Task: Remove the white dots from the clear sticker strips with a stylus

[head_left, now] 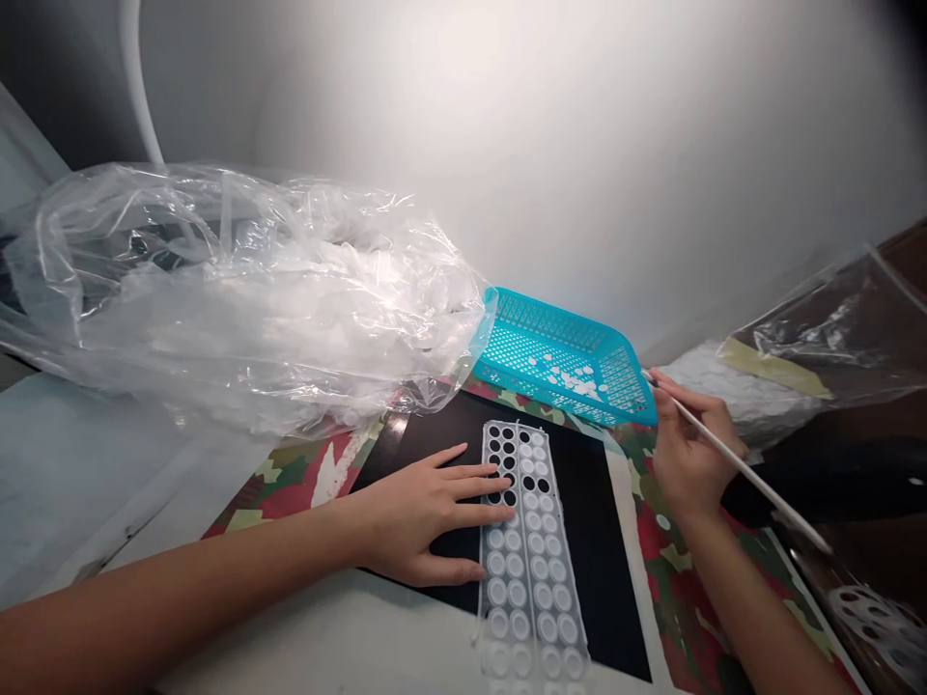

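My left hand (431,516) lies flat with its fingers spread, the fingertips resting on the left edge of a translucent strip (534,579). Rows of round cells run along this strip. White round pieces (557,598) fill many of them, while several cells near the far end show black. Pinched in my right hand (691,444) is a long thin white stick (760,483), slanting down to the right. Its near-basket tip is beside the right end of a blue plastic basket (557,319), where small white discs (579,381) lie loose.
Under the strip is a black sheet (601,541) on a patterned cloth (670,589). A large clear plastic bag (253,309) with white contents stands at left. Another clear bag (768,386) sits at right. White ring-shaped pieces (873,618) lie at lower right. A wall rises behind.
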`<state>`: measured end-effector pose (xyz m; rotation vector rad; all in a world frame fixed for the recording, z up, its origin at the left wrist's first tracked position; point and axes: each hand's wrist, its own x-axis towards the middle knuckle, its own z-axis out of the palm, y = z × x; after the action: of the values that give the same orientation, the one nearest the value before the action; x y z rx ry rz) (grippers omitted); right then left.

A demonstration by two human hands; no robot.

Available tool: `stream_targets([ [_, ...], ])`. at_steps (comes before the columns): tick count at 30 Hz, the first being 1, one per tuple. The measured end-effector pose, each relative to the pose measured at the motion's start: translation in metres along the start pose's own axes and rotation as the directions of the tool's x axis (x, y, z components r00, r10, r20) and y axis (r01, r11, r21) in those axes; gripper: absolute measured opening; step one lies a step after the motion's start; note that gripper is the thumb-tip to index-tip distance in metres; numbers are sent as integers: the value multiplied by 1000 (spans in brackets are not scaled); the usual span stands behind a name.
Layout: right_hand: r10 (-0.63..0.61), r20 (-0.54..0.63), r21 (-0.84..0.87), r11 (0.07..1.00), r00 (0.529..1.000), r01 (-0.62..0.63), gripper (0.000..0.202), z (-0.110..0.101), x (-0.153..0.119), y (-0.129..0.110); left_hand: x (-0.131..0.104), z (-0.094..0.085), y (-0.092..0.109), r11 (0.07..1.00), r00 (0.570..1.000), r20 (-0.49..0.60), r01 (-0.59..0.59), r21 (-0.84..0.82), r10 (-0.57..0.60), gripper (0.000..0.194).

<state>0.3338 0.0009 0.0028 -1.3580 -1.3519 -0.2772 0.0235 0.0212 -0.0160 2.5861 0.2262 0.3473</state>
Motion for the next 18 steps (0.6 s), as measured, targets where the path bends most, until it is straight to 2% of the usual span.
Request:
stream_targets([
  [3,-22,43,-89,996,999,26,13,-7,8,9,1,0,0,1000,1000,10,5,3,-5,56],
  [6,-110,146,-54,991,983,119,6,-9,4,4,1,0,0,1000,1000,24,8,8,-9,57],
  [7,-141,229,-9,989,963,147,4,-8,0,1,1,0,0,1000,1000,22,8,9,-9,57],
  [9,-183,426,110,982,886,150,6,-3,-9,-4,1,0,0,1000,1000,10,5,8,-6,57],
  [11,-200,578,215,973,791,88,9,4,-19,-6,1,-1,0,1000,1000,9,4,11,-4,56],
  [13,-176,667,258,966,724,-3,11,11,-29,-4,1,-1,0,1000,1000,22,4,19,-4,57],
  [15,-131,712,251,965,690,-76,12,15,-36,0,1,-2,1,1000,1000,28,5,22,-5,57],
  [18,-83,724,236,963,685,-132,11,16,-40,3,1,-2,1,1000,1000,24,9,18,-10,57],
])
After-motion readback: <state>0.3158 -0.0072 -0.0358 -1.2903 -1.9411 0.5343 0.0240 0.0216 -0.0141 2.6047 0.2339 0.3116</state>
